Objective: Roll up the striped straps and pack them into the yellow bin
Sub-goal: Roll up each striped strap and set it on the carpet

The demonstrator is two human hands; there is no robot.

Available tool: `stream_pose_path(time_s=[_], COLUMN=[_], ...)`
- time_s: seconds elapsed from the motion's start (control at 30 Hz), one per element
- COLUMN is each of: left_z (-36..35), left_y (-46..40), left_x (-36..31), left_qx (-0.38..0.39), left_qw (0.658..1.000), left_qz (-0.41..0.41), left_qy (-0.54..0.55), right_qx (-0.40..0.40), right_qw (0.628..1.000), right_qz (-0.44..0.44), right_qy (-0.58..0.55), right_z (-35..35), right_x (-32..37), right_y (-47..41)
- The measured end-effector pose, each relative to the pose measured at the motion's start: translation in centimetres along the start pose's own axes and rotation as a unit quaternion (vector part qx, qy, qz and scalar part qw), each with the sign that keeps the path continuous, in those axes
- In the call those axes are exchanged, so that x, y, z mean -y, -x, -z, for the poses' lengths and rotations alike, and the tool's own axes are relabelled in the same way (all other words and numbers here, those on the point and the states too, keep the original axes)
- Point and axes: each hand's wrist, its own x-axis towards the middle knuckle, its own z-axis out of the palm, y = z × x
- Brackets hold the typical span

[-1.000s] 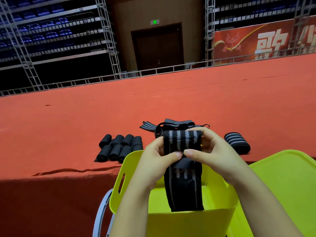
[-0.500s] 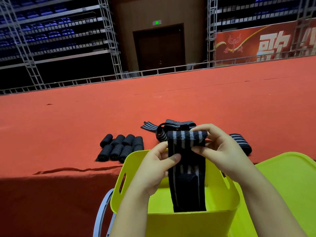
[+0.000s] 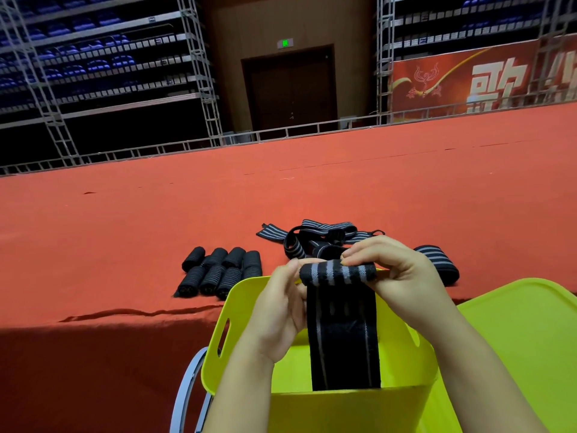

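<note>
A black strap with grey stripes (image 3: 342,326) hangs down into the yellow bin (image 3: 240,310), its top end rolled into a small coil. My right hand (image 3: 396,276) grips the coil from the right, fingers curled over it. At the coil's left end my left hand (image 3: 281,304) pinches it. Several rolled straps (image 3: 218,270) lie in two rows on the red surface to the left. A tangle of loose straps (image 3: 321,239) lies beyond my hands, and one rolled strap (image 3: 437,260) sits to the right.
The red-covered platform (image 3: 125,229) drops off at its near edge by the bin. A yellow lid or second bin (image 3: 524,339) stands at the right. A grey hoop (image 3: 187,389) leans below the bin's left side. Metal railing and scaffolding line the far side.
The coil at the strap's top has grown thicker and has been turned further down. Both hands have shifted slightly upward with it, and the hanging length is shorter.
</note>
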Motion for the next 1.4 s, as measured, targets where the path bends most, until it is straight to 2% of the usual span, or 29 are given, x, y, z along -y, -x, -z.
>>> stream_pose_path(time_s=[0.2,0.3,0.37,0.43,0.53,0.6,0.77,0.9,1.03,1.23,1.4], left_z=[0.0,0.3,0.4,0.4,0.3,0.3,0.8,1.2,1.1,1.1,1.0], left_y=[0.0,0.0,0.1,0.1,0.0,0.1,0.5,0.3,0.0,-0.4,-0.4], left_x=[0.5,0.5,0.3,0.3,0.3,0.2,0.4,0.4,0.6,0.9,0.9], left_qx=[-0.017,-0.005,0.005,0.008,0.01,0.013,0.019,0.012,0.008,-0.013,-0.003], left_qw=[0.998,0.998,0.997,0.996,0.996,0.996,0.995,0.994,0.991,0.988,0.994], left_qz=[-0.047,-0.062,-0.075,-0.084,-0.089,-0.091,-0.094,-0.104,-0.118,-0.12,-0.074], left_qy=[-0.047,-0.022,-0.015,-0.014,-0.011,-0.005,-0.016,-0.033,-0.065,-0.096,-0.082], right_qx=[0.021,0.043,0.028,0.046,0.095,0.097,0.097,0.119,0.082,0.073,0.037], right_qw=[0.999,0.987,0.963,0.94,0.932,0.93,0.933,0.946,0.96,0.968,0.974], right_qz=[-0.04,-0.125,-0.197,-0.246,-0.28,-0.294,-0.296,-0.272,-0.247,-0.215,-0.19], right_qy=[-0.021,-0.089,-0.183,-0.231,-0.211,-0.199,-0.182,-0.127,-0.106,-0.11,-0.116], right_z=[0.1,0.7,1.0,1.2,0.5,0.0,0.7,1.1,0.9,0.5,0.5], right_x=[0.2,0.5,0.7,0.6,0.8,0.8,1.7,1.7,1.5,0.9,0.4], right_y=[0.1,0.4,0.6,0.8,0.8,0.9,0.8,0.9,0.9,1.1,1.2])
